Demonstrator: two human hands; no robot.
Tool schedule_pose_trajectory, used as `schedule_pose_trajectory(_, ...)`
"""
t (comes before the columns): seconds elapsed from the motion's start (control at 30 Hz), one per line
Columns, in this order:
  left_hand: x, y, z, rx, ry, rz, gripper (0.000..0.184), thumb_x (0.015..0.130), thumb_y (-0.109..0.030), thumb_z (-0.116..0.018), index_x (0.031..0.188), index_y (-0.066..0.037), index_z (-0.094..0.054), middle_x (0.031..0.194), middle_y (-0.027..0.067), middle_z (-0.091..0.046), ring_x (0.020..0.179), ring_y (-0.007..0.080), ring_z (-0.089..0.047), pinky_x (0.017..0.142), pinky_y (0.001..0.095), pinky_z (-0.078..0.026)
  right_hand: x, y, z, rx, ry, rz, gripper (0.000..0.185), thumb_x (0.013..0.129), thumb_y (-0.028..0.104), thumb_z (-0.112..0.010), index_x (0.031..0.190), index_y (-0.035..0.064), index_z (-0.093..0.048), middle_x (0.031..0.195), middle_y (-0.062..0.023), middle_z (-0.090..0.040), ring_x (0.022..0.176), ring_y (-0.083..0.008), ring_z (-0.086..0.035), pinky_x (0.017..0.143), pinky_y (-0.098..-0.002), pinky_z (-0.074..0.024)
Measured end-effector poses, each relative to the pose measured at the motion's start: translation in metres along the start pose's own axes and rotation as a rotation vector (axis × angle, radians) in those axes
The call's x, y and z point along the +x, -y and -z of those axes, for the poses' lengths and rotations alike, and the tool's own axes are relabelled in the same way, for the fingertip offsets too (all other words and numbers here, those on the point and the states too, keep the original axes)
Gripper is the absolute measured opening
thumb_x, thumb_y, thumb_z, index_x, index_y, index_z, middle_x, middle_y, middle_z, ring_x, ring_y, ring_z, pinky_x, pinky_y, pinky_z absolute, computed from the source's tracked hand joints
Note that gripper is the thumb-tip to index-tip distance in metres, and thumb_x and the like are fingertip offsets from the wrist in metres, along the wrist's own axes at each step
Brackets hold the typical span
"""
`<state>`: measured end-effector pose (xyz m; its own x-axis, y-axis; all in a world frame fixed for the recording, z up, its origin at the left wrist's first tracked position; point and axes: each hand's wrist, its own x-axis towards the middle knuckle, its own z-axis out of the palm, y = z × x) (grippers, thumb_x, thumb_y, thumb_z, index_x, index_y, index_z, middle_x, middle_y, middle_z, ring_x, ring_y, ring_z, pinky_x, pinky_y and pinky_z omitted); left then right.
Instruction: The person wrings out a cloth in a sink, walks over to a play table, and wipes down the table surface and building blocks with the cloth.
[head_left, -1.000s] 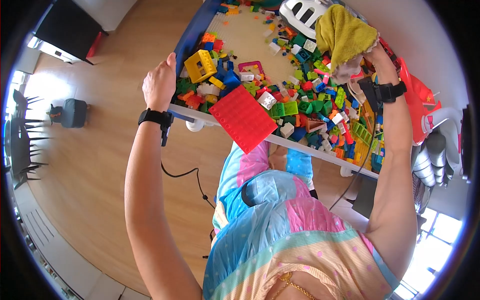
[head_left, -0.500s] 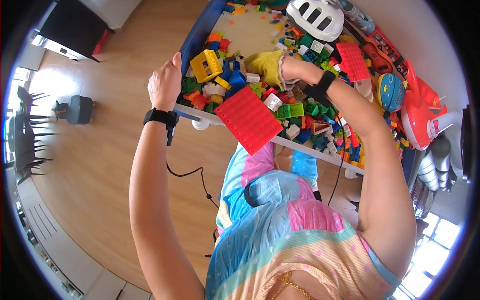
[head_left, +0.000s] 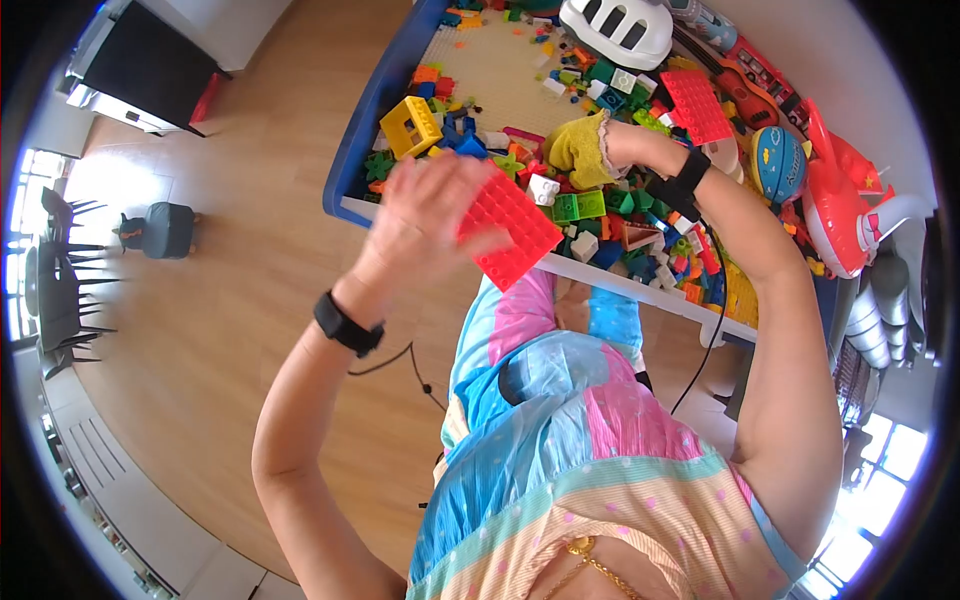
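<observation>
My left hand (head_left: 425, 212) is smeared by motion, its thumb apart from its fingers. It passes over the left part of a red studded baseplate (head_left: 515, 225); I cannot tell whether it touches the plate. That plate overhangs the front edge of a blue-and-white play table (head_left: 352, 170). A yellow-green cloth mitt (head_left: 578, 153) with a frilled cuff covers my right hand, so its fingers are hidden. The mitt rests among loose toy bricks, near a white brick (head_left: 543, 189) and green bricks (head_left: 578, 206). A yellow frame-shaped block (head_left: 411, 127) lies beyond my left hand.
A white helmet (head_left: 620, 32), a second red baseplate (head_left: 697, 106), a toy guitar (head_left: 745, 98), a blue ball (head_left: 780, 163) and a red inflatable toy (head_left: 830, 220) crowd the right side. Black cables hang from both wrist straps. A dark stool (head_left: 168, 230) stands on the floor.
My left hand has left the table's left edge and swung right over the red baseplate. My mitted right hand has shifted right across the bricks.
</observation>
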<state>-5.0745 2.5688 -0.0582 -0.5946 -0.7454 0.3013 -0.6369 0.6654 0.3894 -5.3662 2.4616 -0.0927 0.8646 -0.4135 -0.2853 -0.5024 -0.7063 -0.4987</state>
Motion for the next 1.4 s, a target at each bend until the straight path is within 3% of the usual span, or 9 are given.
schedule_pose_trajectory(0.17,-0.009,-0.021,-0.029,0.157,0.226,-0.186,0.092,0.056,-0.059,-0.076,0.132,-0.019,-0.043,0.138,0.0127,-0.036,0.132,0.0360,-0.028,0.102,0.0605,-0.025,-0.025,0.000,0.018,0.019,-0.047,-0.095,0.019,0.067,0.018,-0.064,0.073,-0.0003,-0.060,0.066,-0.0182,-0.056,0.059,-0.0329,-0.055,0.055,-0.0396,-0.0449)
schedule_pose_trajectory(0.3,-0.002,-0.021,-0.029,0.170,0.232,-0.220,0.079,0.059,-0.053,-0.075,0.126,-0.019,-0.050,0.136,0.0131,-0.037,0.130,0.0366,-0.030,0.102,0.0593,-0.025,0.009,-0.038,0.002,-0.338,0.059,-0.335,0.022,0.070,0.017,-0.065,0.086,0.0015,-0.063,0.082,-0.0182,-0.063,0.071,-0.0321,-0.059,0.066,-0.0372,-0.0490)
schedule_pose_trajectory(0.4,0.000,-0.021,-0.024,0.144,0.260,-0.215,0.068,0.061,-0.045,-0.075,0.120,-0.018,-0.054,0.135,0.0130,-0.039,0.129,0.0368,-0.031,0.100,0.0605,-0.026,0.043,-0.025,-0.017,-0.044,-0.433,-0.100,0.024,0.072,0.019,-0.060,0.088,0.0023,-0.066,0.082,-0.0161,-0.065,0.073,-0.0324,-0.061,0.063,-0.0394,-0.0489)
schedule_pose_trajectory(0.63,0.003,0.007,0.008,0.163,0.209,-0.083,0.060,0.062,-0.033,-0.077,0.115,-0.016,-0.056,0.137,0.0122,-0.037,0.131,0.0346,-0.030,0.100,0.0574,-0.026,0.028,-0.038,-0.020,-0.210,-0.240,-0.078,0.020,0.073,0.013,-0.057,0.088,0.0019,-0.064,0.084,-0.0182,-0.064,0.077,-0.0334,-0.061,0.065,-0.0392,-0.0482)
schedule_pose_trajectory(0.73,0.008,0.019,0.007,0.236,0.221,-0.061,0.061,0.062,-0.032,-0.077,0.116,-0.015,-0.055,0.138,0.0120,-0.036,0.131,0.0346,-0.029,0.101,0.0586,-0.026,0.020,-0.057,-0.037,-0.096,-0.297,-0.121,0.043,0.065,0.024,-0.073,0.098,0.0008,-0.059,0.093,-0.0181,-0.061,0.083,-0.0345,-0.058,0.072,-0.0387,-0.0472)
schedule_pose_trajectory(0.77,0.011,0.021,0.007,0.238,0.236,-0.048,0.061,0.064,-0.031,-0.077,0.117,-0.015,-0.054,0.138,0.0117,-0.035,0.132,0.0342,-0.028,0.102,0.0598,-0.024,0.021,-0.057,-0.038,-0.221,-0.295,-0.099,0.037,0.070,0.022,-0.067,0.099,0.0010,-0.059,0.088,-0.0171,-0.062,0.081,-0.0333,-0.059,0.071,-0.0383,-0.0473)
schedule_pose_trajectory(0.87,0.018,0.024,0.002,0.249,0.203,-0.039,0.055,0.066,-0.035,-0.075,0.114,-0.015,-0.057,0.137,0.0119,-0.036,0.130,0.0359,-0.029,0.102,0.0620,-0.022,0.027,-0.046,-0.024,-0.360,-0.078,-0.202,0.029,0.075,0.018,-0.060,0.098,0.0014,-0.060,0.081,-0.0158,-0.062,0.078,-0.0324,-0.060,0.070,-0.0386,-0.0471)
schedule_pose_trajectory(1.03,0.022,0.024,0.002,0.300,0.229,0.011,0.060,0.066,-0.038,-0.076,0.117,-0.015,-0.056,0.137,0.0121,-0.035,0.131,0.0371,-0.027,0.103,0.0636,-0.020,0.041,-0.018,-0.008,-0.128,-0.280,-0.197,0.023,0.081,0.017,-0.052,0.093,0.0027,-0.065,0.092,-0.0184,-0.064,0.087,-0.0320,-0.061,0.072,-0.0394,-0.0478)
schedule_pose_trajectory(1.4,0.027,0.011,-0.015,0.309,0.086,-0.029,0.052,0.076,-0.041,-0.068,0.114,-0.007,-0.057,0.129,0.0132,-0.045,0.125,0.0357,-0.037,0.102,0.0583,-0.024,-0.001,-0.037,-0.009,-0.283,0.051,-0.289,0.021,0.074,0.015,-0.052,0.066,-0.0029,-0.060,0.068,-0.0205,-0.060,0.061,-0.0346,-0.058,0.056,-0.0404,-0.0464)
